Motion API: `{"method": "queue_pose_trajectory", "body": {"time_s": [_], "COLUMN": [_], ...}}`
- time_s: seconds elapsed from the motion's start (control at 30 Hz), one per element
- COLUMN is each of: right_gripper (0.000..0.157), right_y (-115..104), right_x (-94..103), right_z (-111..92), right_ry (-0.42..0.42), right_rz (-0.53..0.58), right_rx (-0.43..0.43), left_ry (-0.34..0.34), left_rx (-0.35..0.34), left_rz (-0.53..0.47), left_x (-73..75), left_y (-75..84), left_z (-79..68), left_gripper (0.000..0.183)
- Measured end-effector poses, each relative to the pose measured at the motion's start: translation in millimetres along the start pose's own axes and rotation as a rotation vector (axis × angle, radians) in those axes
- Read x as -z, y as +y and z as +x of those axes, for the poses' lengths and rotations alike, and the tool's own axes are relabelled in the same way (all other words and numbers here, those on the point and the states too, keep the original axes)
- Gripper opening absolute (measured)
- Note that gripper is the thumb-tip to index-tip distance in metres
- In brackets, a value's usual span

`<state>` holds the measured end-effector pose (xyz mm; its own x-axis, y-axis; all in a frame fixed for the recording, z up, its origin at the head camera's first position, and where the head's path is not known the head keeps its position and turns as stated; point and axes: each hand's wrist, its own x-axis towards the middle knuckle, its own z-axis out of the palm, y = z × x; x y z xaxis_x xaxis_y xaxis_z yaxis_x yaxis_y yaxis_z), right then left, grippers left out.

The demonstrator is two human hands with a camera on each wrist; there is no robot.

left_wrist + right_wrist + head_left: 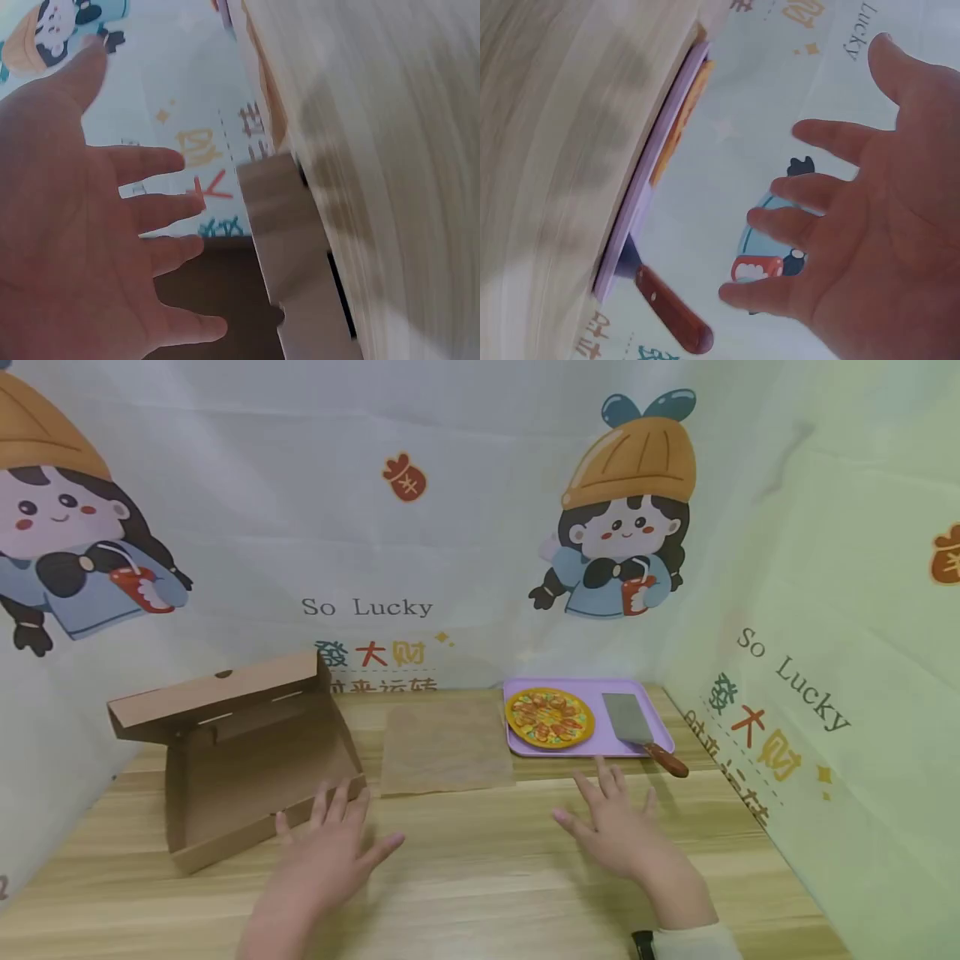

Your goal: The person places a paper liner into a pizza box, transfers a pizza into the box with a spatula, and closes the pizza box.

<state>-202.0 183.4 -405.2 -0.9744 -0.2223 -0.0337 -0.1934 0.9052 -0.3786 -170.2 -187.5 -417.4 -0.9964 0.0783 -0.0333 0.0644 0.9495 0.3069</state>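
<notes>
My left hand (pixel 330 852) is spread with straight fingers, its fingertips overlapping the front wall of an open cardboard pizza box (pixel 255 772) in the head view. Its palm and fingers show bare in the left wrist view. On the right, my other hand (pixel 618 831) spreads its fingers in front of a purple tray (pixel 600 685), holding nothing. A round toy pizza (pixel 551 718) lies on the tray's left part. Beside it is a spatula (pixel 628 718) with a wide metal blade, its brown wooden handle (pixel 673 309) sticking out over the tray's front edge.
A sheet of brown paper (pixel 446 747) lies flat between the box and the tray. The box lid stands raised at the back. Printed cloth (pixel 480 543) hangs behind and along both sides of the wooden table (pixel 480 877).
</notes>
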Motion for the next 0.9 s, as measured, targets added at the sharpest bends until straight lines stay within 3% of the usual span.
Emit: {"method": "queue_pose_trajectory", "body": {"time_s": [0.23,0.43,0.9], "right_gripper": [0.069,0.065,0.068], "right_y": [17.3,32.2,53.0], "right_x": [12.4,24.7,38.2], "right_z": [1.7,5.9,12.2], "right_ry": [0.093,0.137,0.154], "right_rz": [-0.133,-0.191,-0.215], "right_rx": [0.047,0.043,-0.059], "left_ry": [-0.045,0.027,0.105], "left_rx": [0.051,0.025,-0.014], "left_rz": [0.003,0.051,0.083], "left_x": [11.8,18.3,20.2], "left_y": [-32.8,-54.9,-71.5], "left_z": [-4.5,-13.7,-24.0], "left_gripper": [0.099,0.090,0.082]}}
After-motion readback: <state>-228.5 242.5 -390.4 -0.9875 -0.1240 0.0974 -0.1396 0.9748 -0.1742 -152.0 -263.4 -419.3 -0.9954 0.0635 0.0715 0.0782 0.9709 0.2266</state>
